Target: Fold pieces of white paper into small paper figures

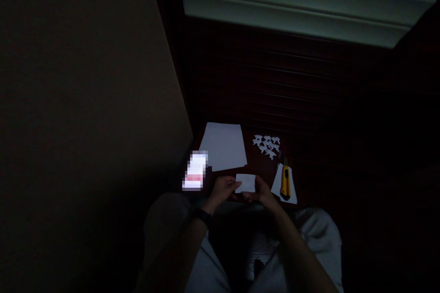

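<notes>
A small white piece of paper [246, 182] is held up between my two hands, close to the table's near edge. My left hand [225, 189] pinches its left side, thumb on the front face. On the opposite side my right hand [261, 193] grips the right edge and lower corner. Whether the paper is folded, I cannot tell in this dim light. Nearest to my right hand, a yellow utility knife [285, 182] lies on some cut white paper [277, 185]. A stack of larger white sheets [225, 146] rests beyond my left hand.
Several small folded white paper pieces [266, 145] are grouped at the back right of the dark table. A lit, blurred screen [195, 170] is at the left. A wall [103, 100] rises at the left, and pale slats [292, 4] are at the top.
</notes>
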The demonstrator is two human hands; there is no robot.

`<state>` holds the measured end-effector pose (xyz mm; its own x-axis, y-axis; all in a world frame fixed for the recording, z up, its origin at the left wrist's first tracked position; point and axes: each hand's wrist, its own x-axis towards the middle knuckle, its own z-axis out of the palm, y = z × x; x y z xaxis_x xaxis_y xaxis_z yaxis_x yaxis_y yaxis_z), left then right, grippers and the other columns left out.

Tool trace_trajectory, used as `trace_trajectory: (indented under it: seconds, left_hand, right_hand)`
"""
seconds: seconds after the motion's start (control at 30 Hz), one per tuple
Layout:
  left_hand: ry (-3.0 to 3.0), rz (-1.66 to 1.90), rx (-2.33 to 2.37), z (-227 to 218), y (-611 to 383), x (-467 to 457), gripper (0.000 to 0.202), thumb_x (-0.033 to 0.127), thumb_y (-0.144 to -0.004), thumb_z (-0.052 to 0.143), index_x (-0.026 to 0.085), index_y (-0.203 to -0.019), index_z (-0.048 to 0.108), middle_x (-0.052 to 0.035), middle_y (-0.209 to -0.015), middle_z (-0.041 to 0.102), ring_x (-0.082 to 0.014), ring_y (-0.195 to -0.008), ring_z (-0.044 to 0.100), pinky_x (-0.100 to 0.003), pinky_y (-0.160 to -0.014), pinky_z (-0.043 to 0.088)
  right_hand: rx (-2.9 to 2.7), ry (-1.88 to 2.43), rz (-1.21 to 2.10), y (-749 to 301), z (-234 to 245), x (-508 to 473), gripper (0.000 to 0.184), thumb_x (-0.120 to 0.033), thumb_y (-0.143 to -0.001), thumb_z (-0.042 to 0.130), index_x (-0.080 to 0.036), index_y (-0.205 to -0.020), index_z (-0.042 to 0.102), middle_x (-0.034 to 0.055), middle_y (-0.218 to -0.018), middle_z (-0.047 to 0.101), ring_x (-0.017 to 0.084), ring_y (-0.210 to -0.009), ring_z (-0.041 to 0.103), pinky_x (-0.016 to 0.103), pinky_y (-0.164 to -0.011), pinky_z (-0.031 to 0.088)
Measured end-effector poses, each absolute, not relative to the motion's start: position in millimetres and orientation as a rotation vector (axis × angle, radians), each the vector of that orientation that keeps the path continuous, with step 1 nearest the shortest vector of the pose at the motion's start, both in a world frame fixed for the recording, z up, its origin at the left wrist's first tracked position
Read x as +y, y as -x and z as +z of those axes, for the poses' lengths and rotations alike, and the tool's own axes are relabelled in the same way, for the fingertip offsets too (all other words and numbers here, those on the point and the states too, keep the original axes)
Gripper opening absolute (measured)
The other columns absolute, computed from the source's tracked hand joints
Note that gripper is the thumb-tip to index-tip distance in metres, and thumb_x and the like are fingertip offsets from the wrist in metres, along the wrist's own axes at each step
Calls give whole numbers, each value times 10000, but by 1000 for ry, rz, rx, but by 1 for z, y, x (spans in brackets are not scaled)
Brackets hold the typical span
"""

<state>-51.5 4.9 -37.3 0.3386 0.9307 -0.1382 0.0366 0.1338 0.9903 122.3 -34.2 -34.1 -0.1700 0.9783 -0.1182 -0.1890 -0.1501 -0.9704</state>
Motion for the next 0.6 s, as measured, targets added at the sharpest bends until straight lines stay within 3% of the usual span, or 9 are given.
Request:
trace_trajectory:
  seconds: [0.13,0.47,0.6]
  left_hand:
    - [-1250,857,1030,-39,52,5,360,446,-670,601,106,-788,619,-66,-722,637,-144,-528,584,-229,-403,493]
    - [-1214,857,994,-34,52,4,354,440,-613,649,104,-714,607,-54,-681,631,-167,-574,596,-253,-435,514]
    - [-1191,850,1001,-29,52,3,397,447,-611,649,97,-796,618,-79,-746,650,-183,-616,612,-248,-442,513]
  right_hand:
    - [-1157,1093,1511,-123,-33,-34,589,-268,-572,718,-206,-1099,464,63,-966,602,159,-661,588,231,-478,469]
    - [-1169,1164,1501,-124,-38,-32,516,-295,-616,678,-179,-1081,488,62,-898,615,146,-611,582,244,-496,474]
    - [-1134,1148,1482,-121,-28,-33,667,-266,-546,720,-220,-1146,432,80,-1031,572,173,-700,581,246,-493,481]
